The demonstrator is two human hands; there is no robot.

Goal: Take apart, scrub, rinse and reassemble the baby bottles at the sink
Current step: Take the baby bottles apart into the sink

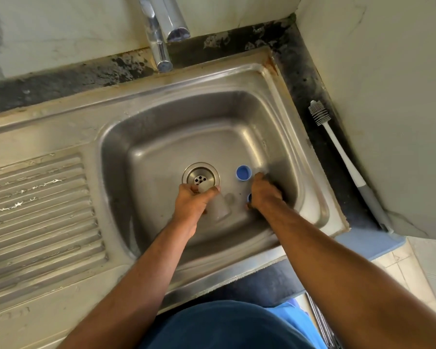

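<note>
Both my hands are down in the steel sink [146,137]. My left hand [193,202] grips a clear bottle body [219,206] lying just in front of the drain [201,178]. My right hand [263,192] reaches onto a blue part [249,197] on the basin floor; most of that part is hidden under the fingers, so the grip is unclear. A blue ring [244,173] lies open side up just beyond my right hand. A bottle brush [342,157] with a white and grey handle rests on the dark counter strip to the right.
The chrome tap [161,34] stands over the sink's back edge with no water running. A ridged steel draining board [40,210] spreads to the left. White walls close in behind and on the right.
</note>
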